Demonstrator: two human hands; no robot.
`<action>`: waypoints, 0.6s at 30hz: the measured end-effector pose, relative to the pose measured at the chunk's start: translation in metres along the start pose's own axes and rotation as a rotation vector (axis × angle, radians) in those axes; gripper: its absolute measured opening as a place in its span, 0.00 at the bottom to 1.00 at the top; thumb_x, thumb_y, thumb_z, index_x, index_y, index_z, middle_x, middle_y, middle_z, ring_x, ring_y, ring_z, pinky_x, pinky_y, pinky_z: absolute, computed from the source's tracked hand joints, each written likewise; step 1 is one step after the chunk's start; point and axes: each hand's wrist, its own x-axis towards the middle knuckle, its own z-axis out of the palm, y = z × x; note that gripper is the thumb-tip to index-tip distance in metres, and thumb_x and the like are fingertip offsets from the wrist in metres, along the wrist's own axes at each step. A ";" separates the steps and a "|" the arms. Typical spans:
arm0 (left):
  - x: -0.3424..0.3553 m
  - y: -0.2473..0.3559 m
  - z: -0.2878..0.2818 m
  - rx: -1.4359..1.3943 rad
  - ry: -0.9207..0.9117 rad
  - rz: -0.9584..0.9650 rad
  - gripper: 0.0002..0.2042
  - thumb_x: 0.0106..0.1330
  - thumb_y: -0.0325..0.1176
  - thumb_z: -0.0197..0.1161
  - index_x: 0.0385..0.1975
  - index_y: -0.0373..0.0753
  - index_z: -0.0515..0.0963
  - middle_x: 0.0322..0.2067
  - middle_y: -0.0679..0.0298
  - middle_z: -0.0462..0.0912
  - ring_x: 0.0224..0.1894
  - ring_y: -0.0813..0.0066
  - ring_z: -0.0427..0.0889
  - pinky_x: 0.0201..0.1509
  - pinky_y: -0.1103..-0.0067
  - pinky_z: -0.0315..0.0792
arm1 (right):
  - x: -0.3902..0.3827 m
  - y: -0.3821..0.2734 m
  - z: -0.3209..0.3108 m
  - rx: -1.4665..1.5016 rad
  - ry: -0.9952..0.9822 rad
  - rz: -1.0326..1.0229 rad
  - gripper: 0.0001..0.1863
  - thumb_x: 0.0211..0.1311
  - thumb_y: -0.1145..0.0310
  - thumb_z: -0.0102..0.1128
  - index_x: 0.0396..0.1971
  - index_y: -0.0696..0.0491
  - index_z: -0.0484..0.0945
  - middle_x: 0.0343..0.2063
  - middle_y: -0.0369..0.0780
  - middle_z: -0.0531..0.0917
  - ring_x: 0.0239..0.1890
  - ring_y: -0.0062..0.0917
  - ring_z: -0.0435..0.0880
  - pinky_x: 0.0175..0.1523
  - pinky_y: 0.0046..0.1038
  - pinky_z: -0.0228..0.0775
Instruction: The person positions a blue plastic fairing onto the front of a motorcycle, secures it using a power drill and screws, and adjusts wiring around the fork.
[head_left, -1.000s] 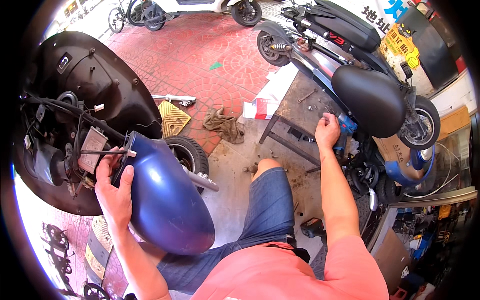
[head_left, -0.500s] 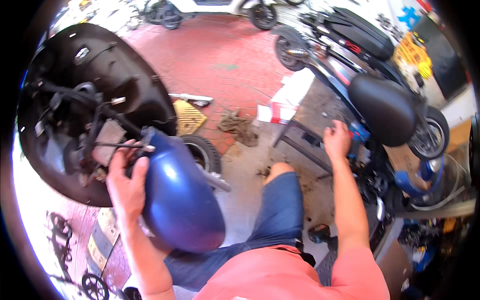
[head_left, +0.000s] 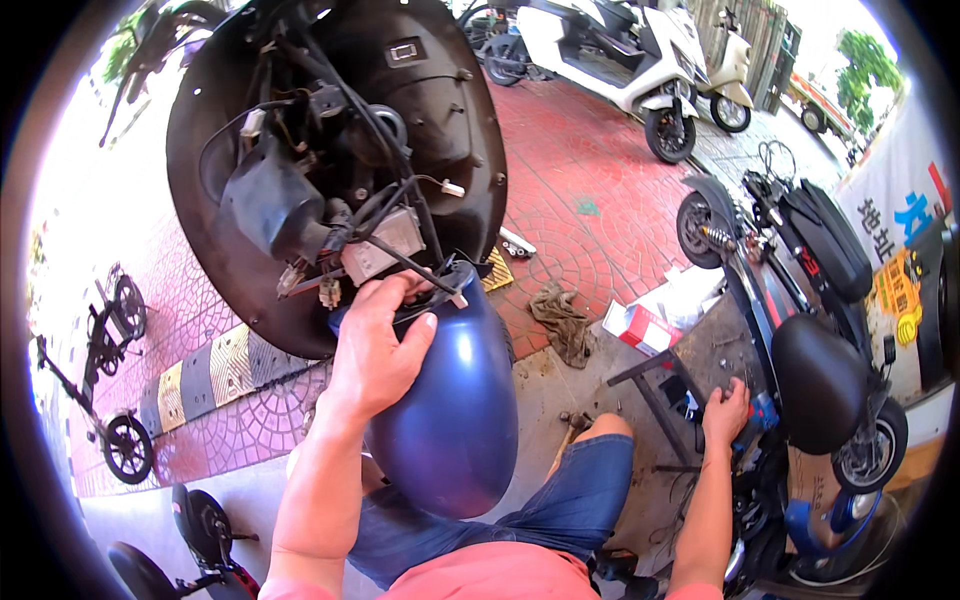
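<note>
Between my knees stands a glossy blue fender-like scooter panel, its narrow top by a black scooter body shell with exposed wiring. My left hand grips the panel's upper rim; its fingertips are partly hidden in the opening, and the thumb lies over the blue surface. Beside these fingers are a pale metal box, a dark cable with a light tip, and loose white connectors. Over the edge of a low metal table, my right hand has curled fingers; what they hold, if anything, cannot be made out.
A red and white box and a brown rag lie ahead. On the right stands a stripped scooter with a black seat. A hammer rests near my right knee. White scooters are parked farther off.
The view has swung left and up, so the scene sits lower and farther right. My left hand has its fingers deeper at the panel's rim. My right hand stays by the table.
</note>
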 end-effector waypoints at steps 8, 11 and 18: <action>0.000 0.004 -0.001 0.014 0.023 0.024 0.22 0.67 0.28 0.71 0.60 0.29 0.81 0.52 0.45 0.86 0.56 0.49 0.86 0.65 0.62 0.79 | 0.003 0.009 0.003 0.032 -0.013 -0.009 0.21 0.64 0.74 0.71 0.57 0.58 0.80 0.53 0.50 0.86 0.50 0.43 0.91 0.57 0.44 0.81; -0.003 0.006 -0.007 0.005 0.032 0.040 0.21 0.67 0.30 0.71 0.59 0.29 0.82 0.53 0.44 0.88 0.59 0.42 0.84 0.65 0.57 0.78 | 0.000 0.007 0.002 0.034 -0.014 -0.019 0.21 0.64 0.75 0.70 0.57 0.59 0.80 0.53 0.50 0.86 0.50 0.43 0.91 0.57 0.44 0.81; -0.005 0.008 -0.013 -0.006 0.028 0.143 0.20 0.66 0.29 0.73 0.57 0.29 0.83 0.52 0.46 0.89 0.58 0.43 0.85 0.64 0.58 0.78 | -0.008 0.010 -0.002 0.043 -0.017 -0.004 0.21 0.64 0.76 0.69 0.58 0.61 0.80 0.54 0.51 0.85 0.49 0.43 0.91 0.57 0.43 0.82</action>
